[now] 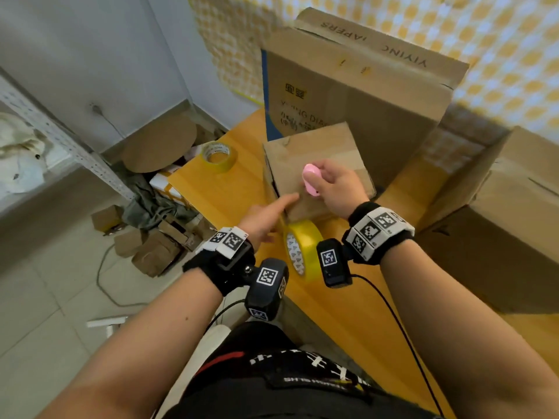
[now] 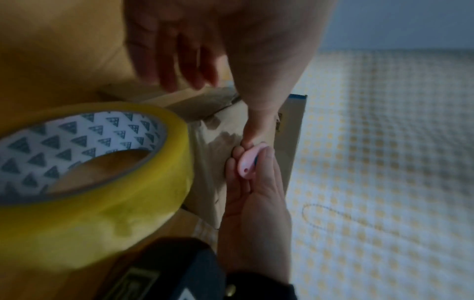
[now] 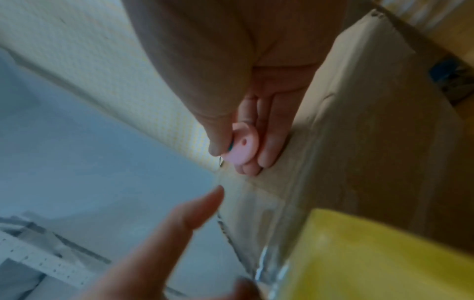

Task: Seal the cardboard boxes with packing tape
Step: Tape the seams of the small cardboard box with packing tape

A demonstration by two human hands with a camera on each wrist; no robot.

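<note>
Lettering "YIYING" marks, apparently, the tall carton (image 1: 363,86) behind both hands.

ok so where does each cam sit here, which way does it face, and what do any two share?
Head: worn on the head, looks forward and down at the box on the table; both forearms, left hand, right hand show.
Left wrist: looks along the left hand at the tape roll; right hand enters from below.
Right wrist: looks along the right hand at the pink cutter; a left finger shows below.
Shared: all three show the cutter, box and yellow roll.
</note>
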